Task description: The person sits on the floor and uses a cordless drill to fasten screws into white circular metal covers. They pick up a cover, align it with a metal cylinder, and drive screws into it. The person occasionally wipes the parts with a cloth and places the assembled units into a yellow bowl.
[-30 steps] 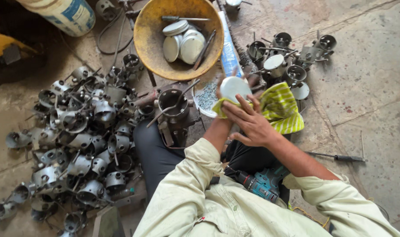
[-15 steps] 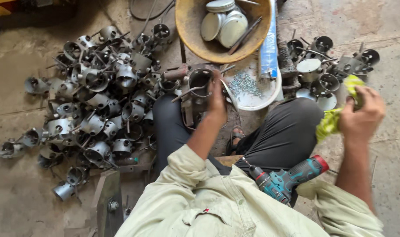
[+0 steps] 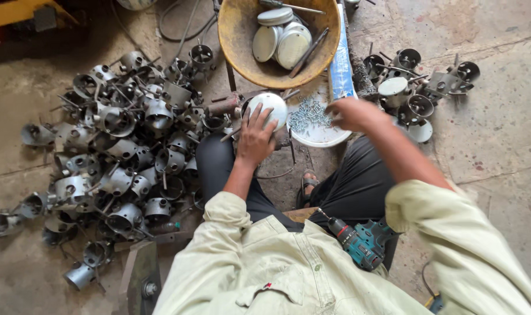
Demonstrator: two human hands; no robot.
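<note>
my left hand [image 3: 255, 137] lies spread, fingers wide, on a round white lid [image 3: 267, 109] just past my knees at twelve o'clock. my right hand [image 3: 351, 114] is blurred over the white plate of screws [image 3: 318, 133] at one o'clock; i cannot tell its grip. a heap of grey metal housings [image 3: 119, 146] lies at nine o'clock, the yellow bowl [image 3: 242, 52] beyond the lid.

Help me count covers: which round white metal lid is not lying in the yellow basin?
The round white metal lid under the left hand, set on a grey metal housing in front of the knees; the other lids lie stacked in the yellow basin.
</note>
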